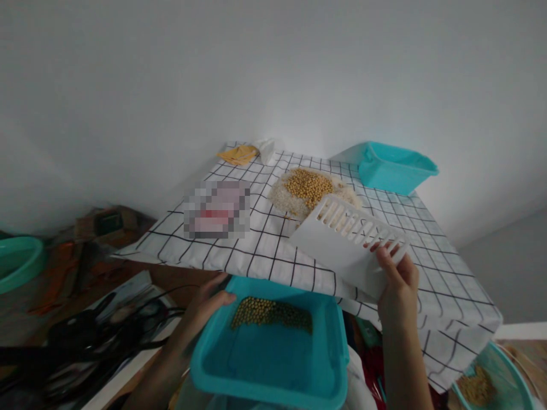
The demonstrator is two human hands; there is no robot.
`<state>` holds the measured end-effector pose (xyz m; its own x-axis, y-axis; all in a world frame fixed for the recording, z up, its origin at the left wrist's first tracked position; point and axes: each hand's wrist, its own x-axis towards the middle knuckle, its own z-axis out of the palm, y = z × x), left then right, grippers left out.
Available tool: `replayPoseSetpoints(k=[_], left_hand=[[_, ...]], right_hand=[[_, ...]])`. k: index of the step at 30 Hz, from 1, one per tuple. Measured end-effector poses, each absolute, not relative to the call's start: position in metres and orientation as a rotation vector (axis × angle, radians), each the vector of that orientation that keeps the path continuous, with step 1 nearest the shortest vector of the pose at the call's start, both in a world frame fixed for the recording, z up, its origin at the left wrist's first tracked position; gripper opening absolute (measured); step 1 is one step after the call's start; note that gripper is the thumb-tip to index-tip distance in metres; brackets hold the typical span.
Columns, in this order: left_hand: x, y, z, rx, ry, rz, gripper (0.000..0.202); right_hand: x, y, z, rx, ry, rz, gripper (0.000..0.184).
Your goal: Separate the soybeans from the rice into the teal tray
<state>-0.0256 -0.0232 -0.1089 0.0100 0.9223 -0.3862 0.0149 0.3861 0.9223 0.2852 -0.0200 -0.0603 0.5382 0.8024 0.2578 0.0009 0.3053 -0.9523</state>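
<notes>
My left hand (213,300) grips the left rim of a turquoise plastic bin (273,361), held just below the table's front edge. Yellow soybeans (269,314) lie along the far side of its floor. In my right hand (397,279) is a white slotted plastic panel (342,245), held tilted over the tabletop by its right end. Its far slotted edge is close to a pile of soybeans (310,185) that rests on spread pale grains, which look like rice (284,196). The panel hides the near right part of that pile.
The table wears a white checked cloth (273,228). A second turquoise bin (395,168) stands at back right; yellow cloths (238,154) lie at back left, near a blurred-out object (217,209). On the floor are a green basin (19,259) and a tub of yellowish stuff (491,381).
</notes>
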Motion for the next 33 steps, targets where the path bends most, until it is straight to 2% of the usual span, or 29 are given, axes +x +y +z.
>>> replayPoseSetpoints(k=[7, 21, 33], left_hand=[[-0.010, -0.027, -0.110, 1.015, 1.310, 0.855, 0.036], [-0.008, -0.028, -0.117, 0.998, 1.366, 0.897, 0.045], [-0.007, -0.028, -0.114, 1.004, 1.303, 0.879, 0.037]], right_hand=[[0.284, -0.024, -0.059, -1.250, -0.947, 0.697, 0.025], [0.295, -0.018, -0.064, -1.225, -0.792, 0.467, 0.029], [0.291, -0.018, -0.062, -1.172, -0.835, 0.434, 0.023]])
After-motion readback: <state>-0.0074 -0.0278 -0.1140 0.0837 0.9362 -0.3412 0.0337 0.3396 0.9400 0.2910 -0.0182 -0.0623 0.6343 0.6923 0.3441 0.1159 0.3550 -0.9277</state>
